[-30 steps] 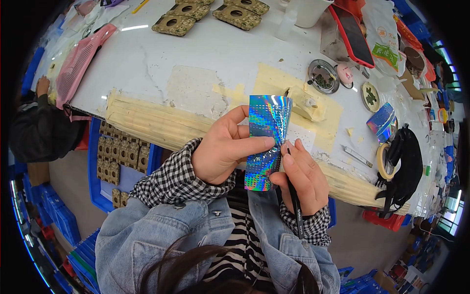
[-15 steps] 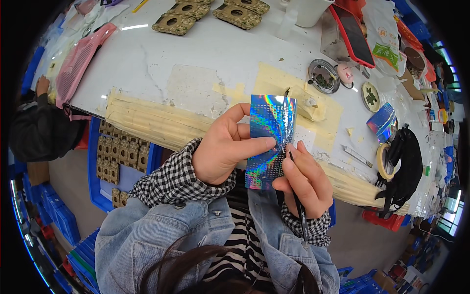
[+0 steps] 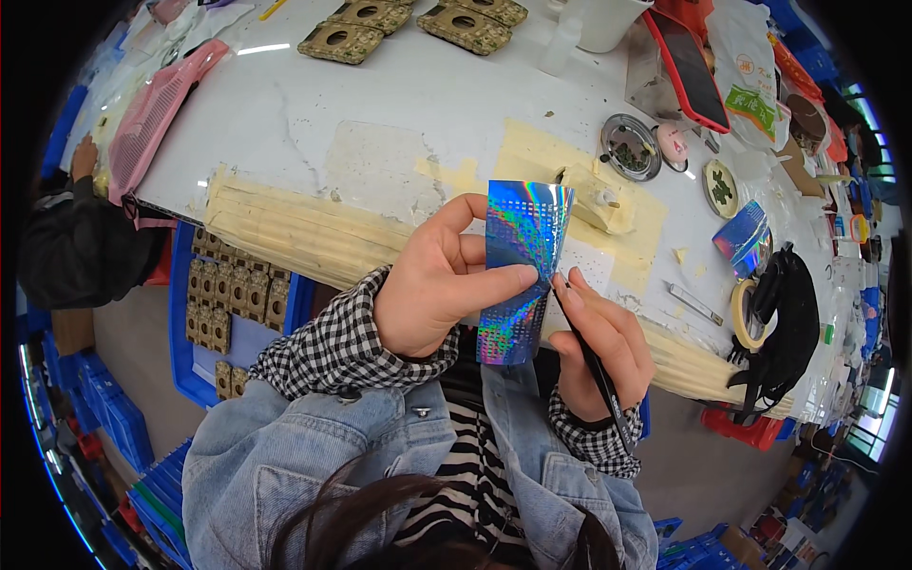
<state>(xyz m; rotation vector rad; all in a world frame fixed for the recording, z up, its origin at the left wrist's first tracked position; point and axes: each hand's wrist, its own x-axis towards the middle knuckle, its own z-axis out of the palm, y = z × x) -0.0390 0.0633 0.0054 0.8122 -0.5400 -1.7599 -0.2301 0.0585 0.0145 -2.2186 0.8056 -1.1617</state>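
- Currently, the person's left hand (image 3: 432, 290) holds a shiny blue sheet (image 3: 513, 228) by its left side, fingers closed on it, before the bench (image 3: 256, 114)
- The right hand (image 3: 613, 347) has its fingers closed round a slim black tool (image 3: 608, 397), tip near the sheet's right edge
- Camouflage-patterned pieces (image 3: 328, 51) lie farther back

White worn tabletop (image 3: 237, 123), front edge padded with a yellowish tape-wrapped strip (image 3: 275, 223). Well beyond left hand (image 3: 427, 290): tan-green camouflage hull-shaped parts (image 3: 463, 30), round holes on top. Beyond right hand (image 3: 608, 356): flat yellow tape patch (image 3: 532, 142), then a round clear dish (image 3: 630, 173) with dark green bits inside. Right of right hand: slim silver metal tool (image 3: 693, 302), curled blue holographic sheet (image 3: 744, 237), cream tape roll (image 3: 741, 313), black fabric item (image 3: 798, 313) at the edge.
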